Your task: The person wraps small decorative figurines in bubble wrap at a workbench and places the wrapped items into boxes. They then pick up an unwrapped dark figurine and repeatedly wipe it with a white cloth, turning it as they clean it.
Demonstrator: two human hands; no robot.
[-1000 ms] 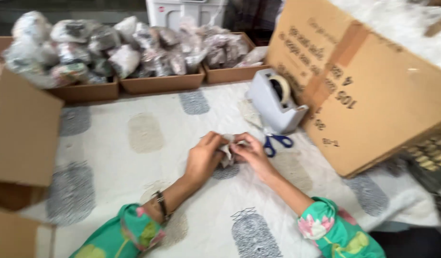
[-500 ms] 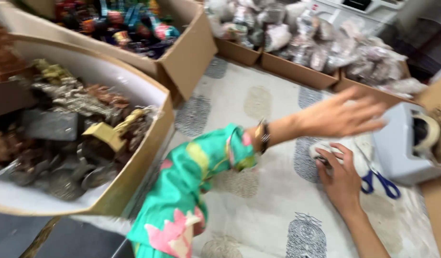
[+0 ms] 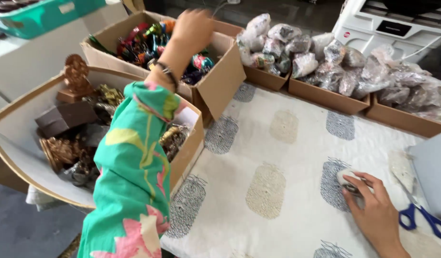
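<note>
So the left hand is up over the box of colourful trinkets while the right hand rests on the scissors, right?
Not quite. In the head view the right hand rests on a small wrapped bundle; the blue-handled scissors lie beside it, untouched. The left hand is indeed over the box of colourful trinkets.

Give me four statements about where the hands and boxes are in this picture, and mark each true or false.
1. The left hand reaches over the cardboard box of colourful trinkets. True.
2. The right hand holds the blue-handled scissors. False: it rests on a small white wrapped bundle; the scissors lie beside it on the patterned cloth.
3. The low cardboard trays hold plastic-wrapped items. True.
4. The sleeve is plain white. False: green with floral print.
</note>
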